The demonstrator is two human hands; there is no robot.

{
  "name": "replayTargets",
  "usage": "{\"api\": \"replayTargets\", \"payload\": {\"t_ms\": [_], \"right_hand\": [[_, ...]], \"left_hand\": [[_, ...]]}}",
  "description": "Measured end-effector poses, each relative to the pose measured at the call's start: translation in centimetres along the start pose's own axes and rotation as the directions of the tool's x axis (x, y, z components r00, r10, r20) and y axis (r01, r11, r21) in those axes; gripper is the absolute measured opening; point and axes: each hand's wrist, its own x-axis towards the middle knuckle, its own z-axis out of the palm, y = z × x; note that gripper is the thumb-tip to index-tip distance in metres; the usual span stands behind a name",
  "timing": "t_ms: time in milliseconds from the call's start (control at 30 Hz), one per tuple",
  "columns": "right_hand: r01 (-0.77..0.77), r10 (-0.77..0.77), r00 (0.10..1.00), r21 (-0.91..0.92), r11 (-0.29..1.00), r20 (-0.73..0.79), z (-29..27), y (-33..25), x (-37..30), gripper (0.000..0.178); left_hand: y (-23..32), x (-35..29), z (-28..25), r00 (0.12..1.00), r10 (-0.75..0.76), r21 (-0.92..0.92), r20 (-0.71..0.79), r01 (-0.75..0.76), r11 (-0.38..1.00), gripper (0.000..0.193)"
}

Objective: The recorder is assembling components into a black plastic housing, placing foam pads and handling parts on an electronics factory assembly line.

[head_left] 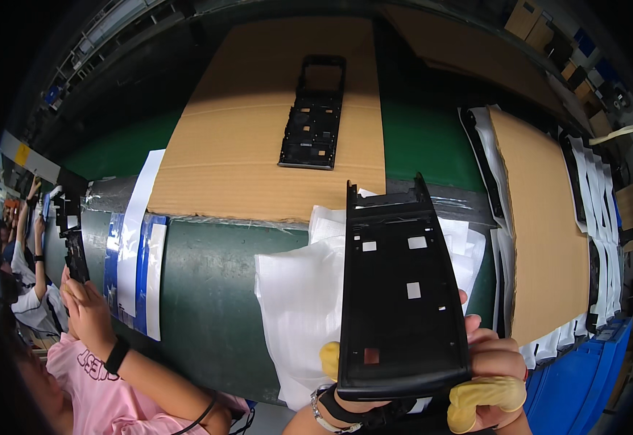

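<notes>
A long black plastic housing (pixel 403 319) with several square cut-outs is held up close in front of me, its slim open end pointing away. Along its right edge, my right hand (pixel 492 355) is closed on it, with yellow finger covers on some fingers. My left hand (pixel 329 360) is mostly hidden behind the housing's lower left side; a yellow-covered finger shows at the edge, and it appears to grip there. Beneath the housing lie white foam sheets (pixel 295 312). Farther off, a similar black frame (pixel 313 123) rests on a cardboard sheet (pixel 222 145).
At the right, a cardboard divider (pixel 541 232) stands among wrapped black parts, above a blue bin (pixel 577 377). Blue-and-white strips (pixel 137 268) lie on the green belt (pixel 208 290) at left. A co-worker in pink (pixel 106 377) holds another black part (pixel 73 239).
</notes>
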Motion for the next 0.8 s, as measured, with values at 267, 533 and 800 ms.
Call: {"api": "replayTargets", "payload": {"t_ms": [267, 533, 800], "right_hand": [[0.006, -0.006, 1.0, 0.013, 1.0, -0.011, 0.2, -0.2, 0.3, 0.023], [-0.003, 0.007, 1.0, -0.207, 0.978, 0.018, 0.4, 0.3, -0.7, 0.031], [-0.079, 0.094, 0.99, 0.139, 0.987, -0.102, 0.6, 1.5, -1.2, 0.04]], "left_hand": [[0.3, -0.2, 0.1, 0.997, 0.073, 0.071, 0.032, -0.076, 0.995, 0.087], [0.7, -0.1, 1.5, 0.998, 0.037, 0.069, -0.057, -0.034, 0.997, 0.096], [0.8, 0.1, 1.6, 0.996, -0.048, -0.001, -0.079, 0.048, 0.999, 0.093]]}}
